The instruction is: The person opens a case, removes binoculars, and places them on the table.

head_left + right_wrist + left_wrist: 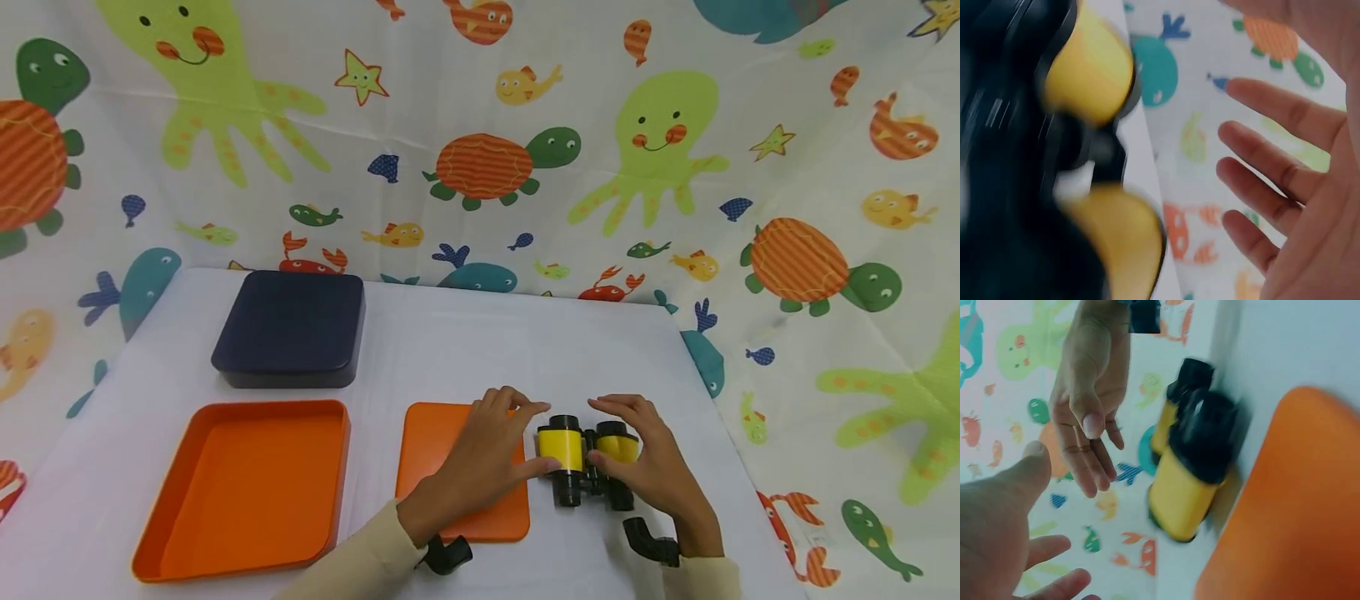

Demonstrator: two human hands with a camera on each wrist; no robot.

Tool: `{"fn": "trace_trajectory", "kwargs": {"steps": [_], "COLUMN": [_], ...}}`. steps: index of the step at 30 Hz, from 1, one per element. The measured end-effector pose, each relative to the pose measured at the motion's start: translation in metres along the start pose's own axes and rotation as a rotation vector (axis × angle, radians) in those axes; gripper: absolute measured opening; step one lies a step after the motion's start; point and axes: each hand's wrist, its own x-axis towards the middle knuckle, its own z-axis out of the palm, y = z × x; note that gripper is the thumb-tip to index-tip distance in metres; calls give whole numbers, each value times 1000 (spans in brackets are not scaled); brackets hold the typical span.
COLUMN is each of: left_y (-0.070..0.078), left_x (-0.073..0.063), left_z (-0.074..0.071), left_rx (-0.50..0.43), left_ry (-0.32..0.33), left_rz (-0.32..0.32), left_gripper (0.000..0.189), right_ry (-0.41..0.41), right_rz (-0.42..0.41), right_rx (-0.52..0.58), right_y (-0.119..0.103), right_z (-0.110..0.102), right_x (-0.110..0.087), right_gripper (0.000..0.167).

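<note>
A pair of yellow and black binoculars (562, 442) lies on the white table, with its two barrels side by side. My left hand (480, 450) hovers at its left, thumb and fingers spread, partly over a flat orange lid-like piece (423, 442). On the opposite side is my right hand (652, 458), its thumb overlapping the right barrel in the head view. In the left wrist view both hands stand apart from the binoculars (1179, 494), with nothing in them. The right wrist view shows straight, separated fingers (1279, 169) beside the binoculars.
A shallow orange tray (247, 492) lies at the front left. Behind it sits a dark navy box (292, 321) with rounded corners. A cloth (420, 92) printed with sea animals hangs behind and around the table.
</note>
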Motion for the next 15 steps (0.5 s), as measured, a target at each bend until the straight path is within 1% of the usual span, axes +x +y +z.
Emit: {"fn": "trace_trajectory", "kwargs": {"steps": [3, 6, 10, 15], "left_y": [-2, -5, -9, -17], "left_x": [-4, -9, -16, -29], "left_z": [-16, -31, -45, -60], "left_rx": [-18, -40, -87, -119], "left_ry": [12, 16, 32, 37], "left_rz": [-20, -46, -59, -69], "left_gripper": [71, 69, 66, 64], "right_ry": [8, -5, -31, -37], "right_rz": [-41, -70, -105, -124], "right_rx": [46, 77, 114, 143], "right_y": [-12, -23, -37, -57], "right_z": [6, 16, 28, 44], "right_x": [14, 29, 46, 68], "right_gripper": [69, 71, 72, 68]}}
